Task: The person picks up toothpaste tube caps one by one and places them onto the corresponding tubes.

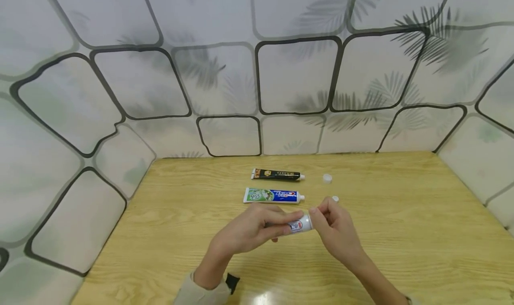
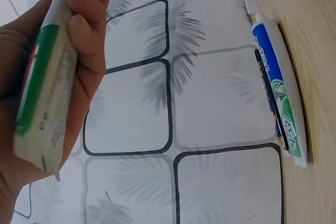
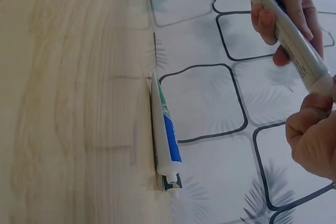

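A white and green toothpaste tube (image 1: 300, 224) is held above the table between the two hands. My left hand (image 1: 249, 227) grips its body, fingers over the top and thumb beneath; the flat crimped end of the tube (image 2: 39, 98) shows in the left wrist view. At the other end, my right hand (image 1: 339, 231) pinches the cap with thumb and curled fingers, which hide most of it. Behind the hands lie a blue and green toothpaste tube (image 1: 281, 196) and a black toothpaste tube (image 1: 277, 175), both uncapped with nozzles pointing right.
Two loose white caps, a farther one (image 1: 327, 178) and a nearer one (image 1: 335, 199), lie on the wooden table (image 1: 401, 216) to the right of the lying tubes. A patterned wall covering (image 1: 297, 77) rises along the table's back and sides.
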### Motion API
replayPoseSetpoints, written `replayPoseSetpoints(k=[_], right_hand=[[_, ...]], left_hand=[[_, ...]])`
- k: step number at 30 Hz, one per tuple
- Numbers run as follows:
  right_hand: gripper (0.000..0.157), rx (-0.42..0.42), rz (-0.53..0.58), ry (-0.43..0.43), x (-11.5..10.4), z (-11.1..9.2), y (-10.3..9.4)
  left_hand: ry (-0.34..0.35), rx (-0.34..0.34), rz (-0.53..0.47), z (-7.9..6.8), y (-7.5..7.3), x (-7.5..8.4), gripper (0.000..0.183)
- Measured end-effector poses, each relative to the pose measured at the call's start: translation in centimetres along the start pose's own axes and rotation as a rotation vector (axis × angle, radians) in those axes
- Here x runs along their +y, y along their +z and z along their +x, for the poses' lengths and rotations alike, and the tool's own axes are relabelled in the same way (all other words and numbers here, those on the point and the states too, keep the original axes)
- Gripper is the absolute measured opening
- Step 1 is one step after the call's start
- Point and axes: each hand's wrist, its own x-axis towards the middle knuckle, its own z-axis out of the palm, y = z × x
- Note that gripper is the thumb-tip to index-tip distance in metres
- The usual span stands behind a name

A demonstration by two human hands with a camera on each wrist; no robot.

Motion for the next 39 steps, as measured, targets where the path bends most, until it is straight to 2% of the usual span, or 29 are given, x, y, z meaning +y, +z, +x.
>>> replayPoseSetpoints(k=[3, 7, 16, 22, 27, 33, 37, 39], right_hand=[[0.024, 0.07, -0.06, 0.162, -0.3, 0.1, 0.2], [0.025, 0.097, -0.059, 0.252, -0.6, 0.4, 0.0], [0.025, 0.094, -0.014, 0.23, -0.7, 0.6, -0.4], [0.024, 0.111, -0.001, 0.219, -1.0, 0.4, -0.7], [0.024, 0.179, -0.022, 0.189, -1.3, 0.5, -1.0], [0.022, 0.204, -0.066, 0.22, -0.8, 0.8, -1.6], [0.022, 0.216, -0.077, 0.223, -0.5, 1.1, -1.9], [0.022, 0.223, -0.073, 0.217, -0.5, 1.1, -2.0]], left_hand=[[0.004, 0.008, 0.041, 0.3, 0.2, -0.1, 0.037], [-0.029, 0.02, 0.031, 0.6, 0.5, -0.3, 0.037], [-0.101, 0.006, 0.0, 0.7, 0.5, -0.7, 0.04], [-0.085, 0.0, 0.033, 0.6, 0.3, -0.3, 0.041], [-0.085, 0.021, 0.086, 0.4, 0.1, 0.0, 0.043], [-0.07, 0.025, 0.134, 0.6, 0.1, 0.1, 0.044], [-0.077, 0.013, 0.131, 0.7, 0.1, 0.0, 0.045], [-0.104, 0.007, 0.11, 0.5, -0.1, -0.2, 0.045]])
